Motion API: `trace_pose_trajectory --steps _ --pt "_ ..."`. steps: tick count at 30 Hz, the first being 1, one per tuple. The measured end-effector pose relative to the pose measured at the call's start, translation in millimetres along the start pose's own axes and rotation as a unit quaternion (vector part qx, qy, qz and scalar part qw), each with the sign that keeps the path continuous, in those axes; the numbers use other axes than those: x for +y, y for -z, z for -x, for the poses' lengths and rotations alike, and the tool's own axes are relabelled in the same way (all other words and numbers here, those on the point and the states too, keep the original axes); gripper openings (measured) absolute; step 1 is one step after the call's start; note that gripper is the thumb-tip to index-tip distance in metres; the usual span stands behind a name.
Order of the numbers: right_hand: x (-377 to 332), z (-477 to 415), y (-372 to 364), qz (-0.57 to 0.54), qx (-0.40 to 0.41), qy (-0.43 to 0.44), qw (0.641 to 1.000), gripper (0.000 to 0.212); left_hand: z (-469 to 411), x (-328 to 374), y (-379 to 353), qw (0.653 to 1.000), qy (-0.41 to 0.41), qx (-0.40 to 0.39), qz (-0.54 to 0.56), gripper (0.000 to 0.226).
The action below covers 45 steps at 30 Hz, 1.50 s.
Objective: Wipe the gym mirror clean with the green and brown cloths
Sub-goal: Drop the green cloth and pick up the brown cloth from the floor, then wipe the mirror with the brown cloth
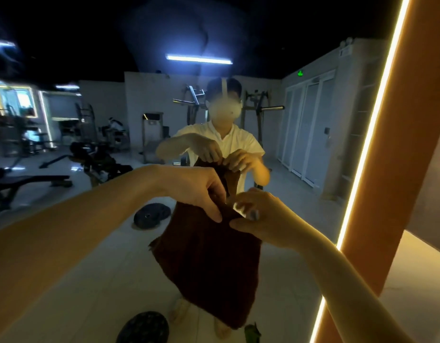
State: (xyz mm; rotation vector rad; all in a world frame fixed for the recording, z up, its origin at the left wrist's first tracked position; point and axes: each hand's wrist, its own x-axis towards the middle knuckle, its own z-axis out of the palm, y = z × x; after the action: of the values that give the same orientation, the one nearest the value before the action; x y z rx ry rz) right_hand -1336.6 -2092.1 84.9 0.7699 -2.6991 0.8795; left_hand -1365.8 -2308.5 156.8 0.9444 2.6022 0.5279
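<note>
The left grip [201, 191] and right grip [258, 214] both pinch the top edge of the brown cloth [209, 263], close together and facing the mirror [313, 149]. The cloth hangs straight down below the 2 grips, long axis vertical, dark and creased. The green cloth [252, 331] lies well below, nearer the right grip.

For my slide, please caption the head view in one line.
Before the gym mirror, left hand and right hand pinch the top of a hanging brown cloth.
</note>
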Motion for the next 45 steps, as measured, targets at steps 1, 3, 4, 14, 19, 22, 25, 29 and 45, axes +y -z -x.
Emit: trace_pose_trajectory --steps 1,3,4,14,19,22,25,29,45 --pt "-3 -3 -3 -0.018 -0.003 0.006 1.000 0.045 0 1 3 1.000 -0.012 0.006 0.000 0.015" --pt "-10 -11 -9 -0.055 -0.032 -0.006 0.998 0.036 -1 4 9 0.999 -0.019 0.025 -0.002 0.012" --pt "-12 -16 -11 -0.092 -0.048 -0.019 0.994 0.028 1 2 14 0.999 -0.013 0.038 -0.003 0.009" --pt "-11 -38 -4 -0.342 -0.053 -0.121 0.930 0.022 -8 -87 -56 0.847 0.174 0.419 0.278 0.024" --pt "-7 -43 -3 -0.384 0.015 -0.196 0.902 0.017 -1 -82 -118 0.822 0.253 0.170 0.481 0.080" --pt "-2 -42 -9 -0.467 0.031 -0.232 0.853 0.022 -6 -78 -135 0.755 0.171 0.098 0.626 0.074" --pt "2 -39 -15 -0.498 0.013 -0.241 0.833 0.026 -19 -79 -137 0.702 0.121 0.116 0.692 0.065" --pt "12 -34 -16 -0.476 0.018 -0.228 0.849 0.030 -20 -87 -133 0.690 0.083 0.134 0.707 0.057" --pt "12 -32 -34 -0.261 0.198 -0.261 0.908 0.017 -18 -92 -107 0.685 0.117 0.281 0.661 0.039"
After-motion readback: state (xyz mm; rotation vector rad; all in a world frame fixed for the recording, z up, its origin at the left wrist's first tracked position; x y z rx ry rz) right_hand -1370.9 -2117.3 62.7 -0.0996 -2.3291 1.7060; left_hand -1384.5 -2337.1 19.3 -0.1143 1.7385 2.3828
